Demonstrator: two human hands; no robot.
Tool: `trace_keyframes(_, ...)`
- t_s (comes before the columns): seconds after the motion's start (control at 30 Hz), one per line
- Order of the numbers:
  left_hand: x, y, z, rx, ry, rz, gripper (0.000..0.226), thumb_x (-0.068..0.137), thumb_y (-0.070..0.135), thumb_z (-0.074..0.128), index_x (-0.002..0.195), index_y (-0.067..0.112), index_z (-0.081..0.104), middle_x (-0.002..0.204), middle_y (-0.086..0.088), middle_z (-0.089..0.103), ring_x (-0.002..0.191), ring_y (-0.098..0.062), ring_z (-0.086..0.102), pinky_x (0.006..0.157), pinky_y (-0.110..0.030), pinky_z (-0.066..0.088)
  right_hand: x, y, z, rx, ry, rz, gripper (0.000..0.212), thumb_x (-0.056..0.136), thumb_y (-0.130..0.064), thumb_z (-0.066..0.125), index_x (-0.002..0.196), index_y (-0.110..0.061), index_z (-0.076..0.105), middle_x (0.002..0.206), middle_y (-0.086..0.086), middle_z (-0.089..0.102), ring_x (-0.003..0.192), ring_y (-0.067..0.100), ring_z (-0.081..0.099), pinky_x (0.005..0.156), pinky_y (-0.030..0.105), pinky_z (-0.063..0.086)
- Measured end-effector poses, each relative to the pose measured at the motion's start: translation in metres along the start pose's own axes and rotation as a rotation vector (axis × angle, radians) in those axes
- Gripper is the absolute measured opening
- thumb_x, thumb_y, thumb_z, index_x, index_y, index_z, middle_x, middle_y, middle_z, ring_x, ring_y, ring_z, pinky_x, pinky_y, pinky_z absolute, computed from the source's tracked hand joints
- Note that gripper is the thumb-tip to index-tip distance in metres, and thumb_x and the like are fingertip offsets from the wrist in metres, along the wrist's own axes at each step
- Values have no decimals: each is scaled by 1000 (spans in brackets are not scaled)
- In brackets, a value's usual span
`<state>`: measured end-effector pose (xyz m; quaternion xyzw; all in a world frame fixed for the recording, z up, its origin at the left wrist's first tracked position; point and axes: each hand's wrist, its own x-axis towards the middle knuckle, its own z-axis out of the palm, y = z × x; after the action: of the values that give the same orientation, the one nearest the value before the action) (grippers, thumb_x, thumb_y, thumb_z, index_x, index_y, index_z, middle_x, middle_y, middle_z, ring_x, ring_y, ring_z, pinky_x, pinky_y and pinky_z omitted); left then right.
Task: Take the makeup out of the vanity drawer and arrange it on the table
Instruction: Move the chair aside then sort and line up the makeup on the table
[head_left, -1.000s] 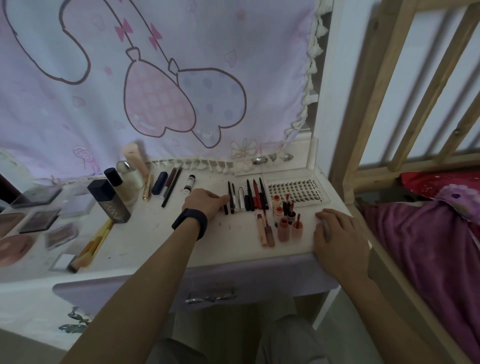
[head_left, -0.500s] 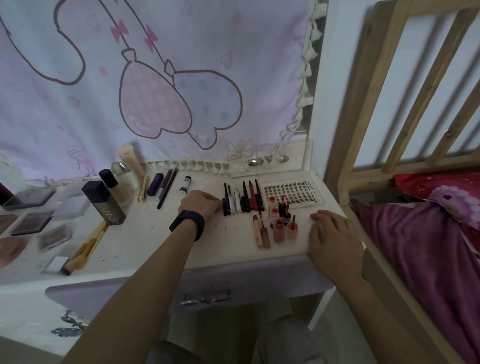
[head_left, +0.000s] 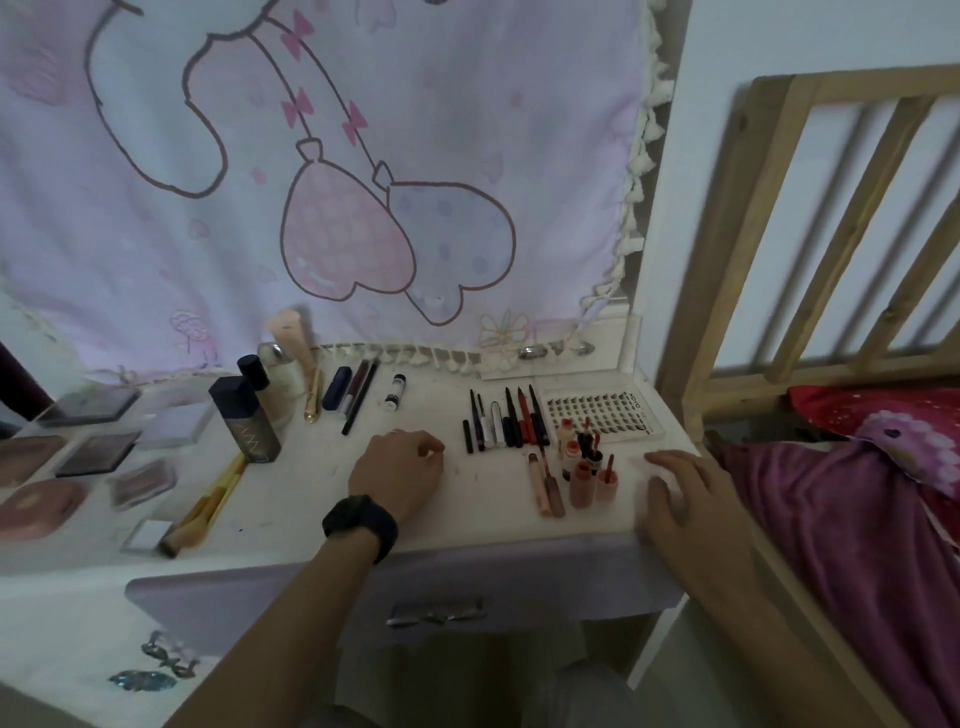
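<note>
Left hand (head_left: 397, 475) rests curled on the vanity table (head_left: 311, 493) at centre frame, contents unclear; right hand (head_left: 685, 501) lies flat near pink tubes (head_left: 581, 484)

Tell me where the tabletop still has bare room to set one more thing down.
Bare table lies between the yellow brushes and the left hand, and again between that hand and the lip tubes, in front of the pens. Crowded: the compacts at the left end, and the back right corner around the lash tray.
</note>
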<state>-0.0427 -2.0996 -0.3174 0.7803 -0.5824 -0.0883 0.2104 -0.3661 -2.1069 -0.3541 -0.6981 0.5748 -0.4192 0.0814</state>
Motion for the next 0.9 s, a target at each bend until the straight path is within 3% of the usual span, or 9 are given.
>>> trace_keyframes(0.1, -12, -26, -4, 21, 38, 19, 27, 100, 33, 49, 117, 29, 70, 121, -1, 63, 105, -20, 60, 92, -39, 53, -25, -38, 2, 45, 84, -179, 33, 92, -30, 49, 107, -13, 73, 110, 5, 68, 106, 19, 56, 92, 37, 46)
trace_keyframes(0.23, -20, -54, -9, 49, 78, 57, 29, 100, 35, 48, 114, 27, 72, 124, -2, 62, 105, -24, 60, 90, -43, 53, -48, -93, 33, 83, -79, -415, 29, 93, -29, 53, 100, -11, 74, 105, 3, 68, 100, 15, 57, 88, 20, 45)
trace_keyframes(0.43, -17, -70, -12, 79, 82, 77, 28, 99, 37, 47, 116, 30, 69, 125, -1, 58, 111, -23, 54, 92, -41, 50, -42, -130, 101, 17, -260, -576, 21, 92, -22, 66, 109, -14, 74, 112, 2, 70, 105, 19, 62, 87, 34, 56)
trace_keyframes(0.6, 5, -70, -12, 33, 71, 105, 33, 98, 33, 51, 131, 30, 57, 141, -2, 46, 128, -24, 40, 102, -40, 42, -40, -127, 126, -98, -215, -642, 22, 94, -27, 62, 108, -14, 72, 111, 5, 70, 99, 26, 63, 80, 40, 55)
trace_keyframes(0.73, 35, -61, -9, 177, 85, 158, 43, 99, 32, 50, 142, 28, 46, 151, -6, 39, 135, -28, 38, 104, -44, 39, -42, -126, 131, -112, -192, -653, 25, 95, -27, 59, 109, -12, 73, 112, 8, 70, 99, 29, 63, 80, 40, 55)
trace_keyframes(0.9, 67, -49, -2, 391, 64, 135, 44, 102, 39, 38, 141, 22, 48, 141, -9, 52, 133, -30, 39, 109, -45, 32, -47, -126, 133, -100, -173, -640, 26, 95, -28, 58, 111, -14, 73, 115, 7, 69, 102, 29, 63, 85, 39, 55)
